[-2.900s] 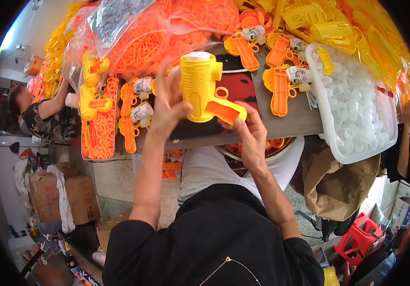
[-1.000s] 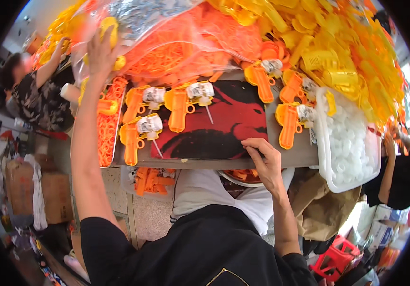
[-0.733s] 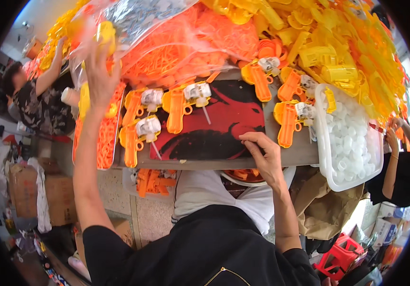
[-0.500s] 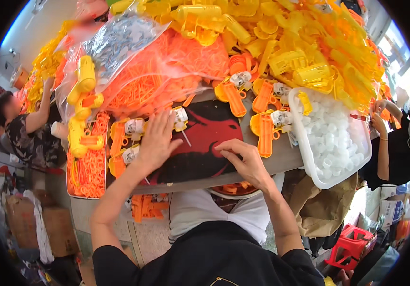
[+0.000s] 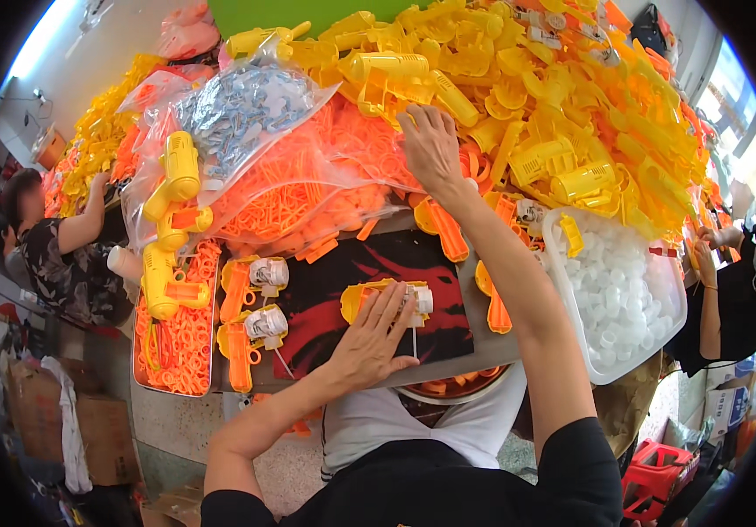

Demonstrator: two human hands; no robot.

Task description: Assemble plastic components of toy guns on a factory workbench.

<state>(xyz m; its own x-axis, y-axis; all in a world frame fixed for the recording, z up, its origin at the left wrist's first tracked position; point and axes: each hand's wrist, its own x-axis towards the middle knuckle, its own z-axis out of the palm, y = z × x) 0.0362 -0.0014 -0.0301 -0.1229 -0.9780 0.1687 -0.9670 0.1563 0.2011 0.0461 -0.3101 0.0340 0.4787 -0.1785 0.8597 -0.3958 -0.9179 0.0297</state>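
Your left hand [image 5: 369,338] lies spread, fingers extended and not closed, over the yellow-and-orange toy half [image 5: 356,301] on the red-and-black mat [image 5: 316,285], presumably steadying it; its white part [image 5: 423,300] shows beyond your fingertips. Similar halves [image 5: 239,356] lie left of the mat, apparently spaced for easy reach. Ring tray [image 5: 214,334] left, cup bin [image 5: 628,364] right: likely walled to contain small parts. Farther out, your right hand [image 5: 433,154] reaches to the yellow shell heap [image 5: 518,83]; cannot tell whether it grips anything.
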